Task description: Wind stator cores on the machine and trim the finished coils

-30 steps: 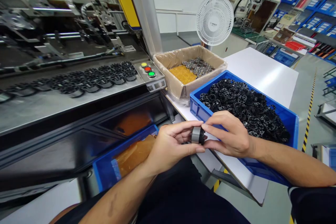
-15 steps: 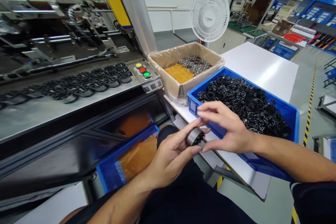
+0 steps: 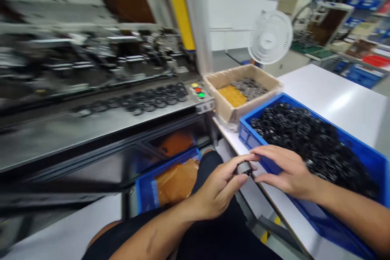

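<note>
Open air between left hand point(image 3: 224, 189) and steel ledge's point(image 3: 122, 128) front strip; rows of black parts point(image 3: 158, 99) obstruct farther in, button box point(image 3: 205, 106) at right end. Cardboard box point(image 3: 224, 105) walls ahead. Blue bin point(image 3: 248, 135) walls block low right; top open from above.

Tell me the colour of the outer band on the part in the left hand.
The outer band is metallic grey, seen best in the head view.
</note>
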Demonstrator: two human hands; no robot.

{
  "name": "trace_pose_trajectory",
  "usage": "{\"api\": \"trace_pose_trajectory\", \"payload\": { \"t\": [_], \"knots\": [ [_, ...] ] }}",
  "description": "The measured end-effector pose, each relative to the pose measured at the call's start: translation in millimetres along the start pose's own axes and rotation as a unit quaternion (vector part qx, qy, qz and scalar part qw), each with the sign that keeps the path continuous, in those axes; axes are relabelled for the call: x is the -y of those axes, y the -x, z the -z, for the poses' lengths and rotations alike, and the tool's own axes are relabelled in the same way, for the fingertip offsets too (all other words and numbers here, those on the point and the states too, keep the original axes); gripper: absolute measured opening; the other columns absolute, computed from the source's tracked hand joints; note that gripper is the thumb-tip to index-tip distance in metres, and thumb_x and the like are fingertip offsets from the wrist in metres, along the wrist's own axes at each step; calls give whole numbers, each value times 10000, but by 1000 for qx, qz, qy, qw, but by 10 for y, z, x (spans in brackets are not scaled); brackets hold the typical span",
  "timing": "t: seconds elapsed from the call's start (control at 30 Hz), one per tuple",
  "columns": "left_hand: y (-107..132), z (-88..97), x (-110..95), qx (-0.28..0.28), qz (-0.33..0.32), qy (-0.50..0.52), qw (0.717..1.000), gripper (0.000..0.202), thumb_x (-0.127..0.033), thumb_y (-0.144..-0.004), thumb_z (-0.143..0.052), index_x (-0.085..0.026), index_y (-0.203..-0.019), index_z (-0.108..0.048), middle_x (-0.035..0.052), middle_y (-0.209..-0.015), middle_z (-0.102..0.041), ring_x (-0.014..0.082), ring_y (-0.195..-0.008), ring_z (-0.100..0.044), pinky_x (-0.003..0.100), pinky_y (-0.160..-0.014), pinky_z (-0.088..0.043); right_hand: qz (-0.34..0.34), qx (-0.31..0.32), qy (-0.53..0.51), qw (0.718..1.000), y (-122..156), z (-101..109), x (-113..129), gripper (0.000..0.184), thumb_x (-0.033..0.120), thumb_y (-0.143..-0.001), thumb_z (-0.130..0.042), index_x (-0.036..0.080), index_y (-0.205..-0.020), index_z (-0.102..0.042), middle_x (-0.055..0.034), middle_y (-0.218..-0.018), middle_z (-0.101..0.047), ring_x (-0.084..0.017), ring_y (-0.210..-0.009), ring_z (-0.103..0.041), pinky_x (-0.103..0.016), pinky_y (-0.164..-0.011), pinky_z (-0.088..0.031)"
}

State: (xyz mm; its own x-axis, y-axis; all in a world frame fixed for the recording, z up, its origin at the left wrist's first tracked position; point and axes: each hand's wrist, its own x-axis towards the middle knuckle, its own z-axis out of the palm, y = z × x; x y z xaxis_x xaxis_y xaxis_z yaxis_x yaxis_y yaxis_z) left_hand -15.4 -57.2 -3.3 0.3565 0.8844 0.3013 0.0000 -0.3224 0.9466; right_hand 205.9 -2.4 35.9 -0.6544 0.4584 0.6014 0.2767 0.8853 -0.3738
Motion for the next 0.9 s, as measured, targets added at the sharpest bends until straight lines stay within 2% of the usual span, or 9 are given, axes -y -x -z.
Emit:
{"api": "trace_pose_trajectory", "payload": {
  "t": [0.07, 0.17, 0.2, 0.27, 0.37, 0.43, 0.63, 0.8, 0.9],
  "knots": [
    [25, 318, -9, -71, 24, -53, 996, 387, -366, -974, -531, -185, -1293, -654, 127, -1290, -689, 250, -1174, -651, 354, -1027, -499, 16, -1, 58, 998, 28, 10, -54, 482, 314, -897, -732, 176, -1340, -601, -129, -1159, -748, -256, -1040, -735, -382, -946, -620],
    [159, 1089, -69, -215, 110, -156, 958, 456, -456, -921, -580, -186, -1274, -683, 104, -1137, -745, 223, -926, -705, 337, -871, -552, 46, 9, 109, 993, 77, 8, -156, 565, 242, -879, -746, 197, -1405, -547, -132, -1262, -702, -277, -1133, -696, -402, -983, -601],
    [223, 1384, -90, -270, 130, -202, 932, 505, -490, -890, -604, -177, -1279, -682, 97, -1083, -761, 213, -855, -707, 332, -832, -556, 57, 16, 119, 991, 93, 7, -175, 584, 238, -876, -748, 195, -1418, -535, -135, -1290, -686, -280, -1154, -684, -403, -991, -593],
    [342, 1959, -97, -389, 152, -349, 839, 499, -500, -835, -637, -168, -1196, -725, 81, -1044, -776, 215, -864, -707, 330, -849, -548, 79, 26, 143, 986, 114, 9, -185, 602, 252, -880, -745, 188, -1434, -520, -141, -1324, -662, -281, -1164, -673, -403, -996, -580],
    [442, 2642, 15, -437, 180, -417, 776, 411, -395, -702, -740, -118, -1004, -768, 112, -963, -782, 274, -865, -701, 402, -888, -530, 96, 28, 176, 979, 98, 14, -166, 562, 249, -898, -718, 175, -1422, -528, -144, -1340, -651, -277, -1148, -677, -399, -986, -574],
    [456, 2922, 134, -434, 184, -450, 758, 305, -337, -652, -756, -136, -882, -767, 109, -955, -778, 294, -903, -693, 414, -930, -510, 95, 31, 184, 978, 60, 17, -170, 477, 196, -918, -674, 162, -1379, -557, -145, -1330, -656, -268, -1140, -682, -388, -969, -580],
    [428, 3175, 332, -372, 168, -524, 748, 198, -306, -727, -698, -161, -854, -741, 99, -1077, -774, 303, -1128, -661, 383, -1054, -449, 21, 35, 247, 968, 1, 105, -425, 239, 277, -979, -593, 152, -1170, -663, -126, -1208, -706, -262, -1033, -716, -422, -974, -577],
    [481, 3099, 253, -319, 170, -577, 732, 261, -323, -840, -589, -141, -955, -735, 84, -1173, -767, 284, -1191, -645, 399, -1091, -429, -35, 44, 306, 950, 87, 172, -687, 290, 355, -1006, -538, 131, -1120, -681, -121, -1153, -719, -258, -981, -721, -426, -945, -582],
    [389, 2944, 143, -315, 152, -605, 715, 341, -360, -893, -551, -133, -1099, -701, 98, -1285, -721, 288, -1244, -618, 447, -1105, -417, -76, 112, 339, 931, 76, 164, -688, 289, 319, -994, -529, 107, -1093, -698, -145, -1121, -722, -281, -973, -718, -435, -897, -598]
  ]
}}
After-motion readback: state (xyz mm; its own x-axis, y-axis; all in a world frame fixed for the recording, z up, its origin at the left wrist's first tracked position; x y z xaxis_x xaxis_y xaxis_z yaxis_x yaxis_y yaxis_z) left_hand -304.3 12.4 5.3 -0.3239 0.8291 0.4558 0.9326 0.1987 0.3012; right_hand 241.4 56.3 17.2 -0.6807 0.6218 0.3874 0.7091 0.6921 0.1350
